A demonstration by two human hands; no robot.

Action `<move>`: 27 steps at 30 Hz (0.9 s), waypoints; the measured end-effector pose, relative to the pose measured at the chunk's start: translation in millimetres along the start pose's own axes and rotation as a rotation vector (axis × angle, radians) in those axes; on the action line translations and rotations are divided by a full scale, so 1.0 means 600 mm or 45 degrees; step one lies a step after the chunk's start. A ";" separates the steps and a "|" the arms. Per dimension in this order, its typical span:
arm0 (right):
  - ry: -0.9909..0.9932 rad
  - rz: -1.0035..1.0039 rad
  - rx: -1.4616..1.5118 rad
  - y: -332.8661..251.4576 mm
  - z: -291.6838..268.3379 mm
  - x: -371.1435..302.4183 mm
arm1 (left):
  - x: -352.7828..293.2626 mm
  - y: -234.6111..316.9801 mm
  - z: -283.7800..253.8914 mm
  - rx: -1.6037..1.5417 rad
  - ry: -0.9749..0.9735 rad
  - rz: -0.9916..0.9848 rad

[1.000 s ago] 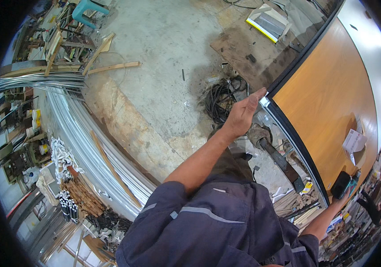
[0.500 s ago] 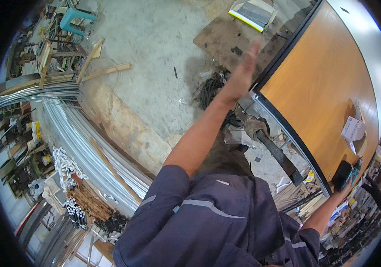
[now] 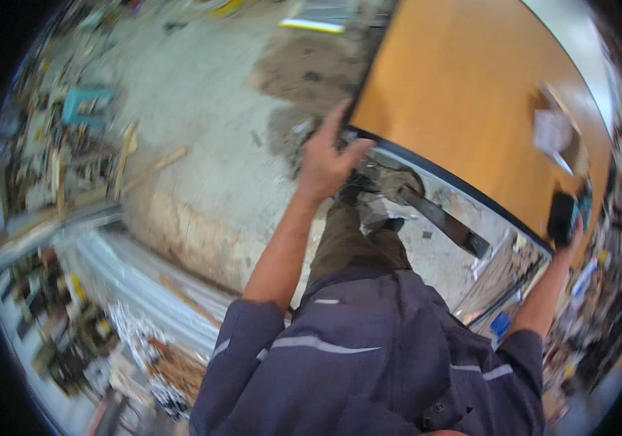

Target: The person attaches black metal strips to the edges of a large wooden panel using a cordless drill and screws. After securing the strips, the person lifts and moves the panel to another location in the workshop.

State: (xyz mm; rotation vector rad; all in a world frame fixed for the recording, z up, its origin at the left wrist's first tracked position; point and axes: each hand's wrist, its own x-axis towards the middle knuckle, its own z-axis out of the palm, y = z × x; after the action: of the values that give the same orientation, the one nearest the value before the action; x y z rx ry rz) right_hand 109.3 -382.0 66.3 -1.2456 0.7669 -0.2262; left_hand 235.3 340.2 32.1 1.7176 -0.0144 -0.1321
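Note:
A wood-coloured board [image 3: 456, 87] with a black edge lies in front of me to the right. My left hand [image 3: 324, 161] is at its near left corner, thumb and fingers spread, with nothing visible in it; blur hides whether it touches the edge. By the board's right end my right hand [image 3: 572, 243] is closed around a black and teal power tool [image 3: 562, 218], whose exact kind is unclear. A small white carton [image 3: 552, 132] with flaps open sits on the board beyond the tool.
Below the board's near edge a dark strap-like piece [image 3: 445, 225] sticks out toward me. Long silvery metal bars [image 3: 136, 272] lie at the left, with wood strips [image 3: 154, 171] beyond them. A teal stool [image 3: 87, 105] stands far left. Mixed scrap crowds the right side.
The view has shifted, so the board appears farther left. My left hand has come down to the board's corner and its fingers have spread. The right hand still holds the tool.

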 end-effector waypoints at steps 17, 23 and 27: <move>0.029 -0.506 0.847 0.061 0.027 -0.397 | -0.049 0.166 0.181 0.679 -0.082 0.728; -0.005 -0.536 0.553 0.163 -0.053 -0.590 | -0.068 0.219 0.431 0.920 -0.783 1.026; 0.488 -0.221 0.494 0.292 -0.076 -0.692 | -0.084 0.199 0.553 1.251 -0.835 1.322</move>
State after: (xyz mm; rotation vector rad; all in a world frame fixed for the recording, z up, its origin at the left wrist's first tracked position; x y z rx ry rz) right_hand -267.2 -130.8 67.4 -0.9062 0.8909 -0.7372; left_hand 161.4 -0.6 106.0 2.3036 -1.6539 0.1229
